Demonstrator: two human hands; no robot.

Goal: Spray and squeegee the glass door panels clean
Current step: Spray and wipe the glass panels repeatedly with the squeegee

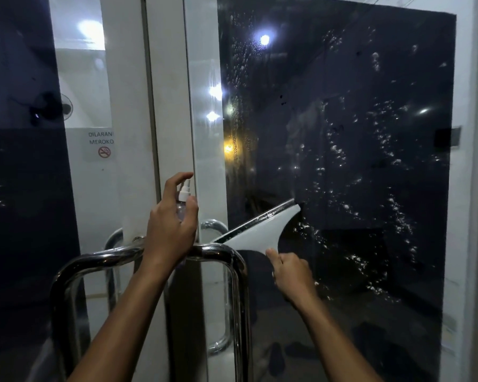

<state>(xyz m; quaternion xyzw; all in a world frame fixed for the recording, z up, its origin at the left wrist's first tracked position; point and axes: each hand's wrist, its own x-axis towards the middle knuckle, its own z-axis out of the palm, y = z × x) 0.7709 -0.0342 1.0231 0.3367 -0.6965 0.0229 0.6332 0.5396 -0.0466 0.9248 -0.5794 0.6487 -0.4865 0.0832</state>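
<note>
Squeegee step under way: right hand [293, 271] grips the squeegee [257, 230], blade tilted against the right glass panel [370, 92] near its left edge, foam droplets [392, 210] beside it; left hand [174, 224] holds the spray bottle [183, 199] idle; next, probably overlapping strokes toward the right edge.

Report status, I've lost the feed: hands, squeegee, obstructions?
Left hand grips spray bottle. Right hand holds squeegee on right glass panel, droplets remaining. Door handle close below blade.

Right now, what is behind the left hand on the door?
The left hand grips a small clear spray bottle; behind it run the white door frame and a chrome pull handle. The hand and wrist cover the bottle's lower part and a stretch of the handle.
</note>
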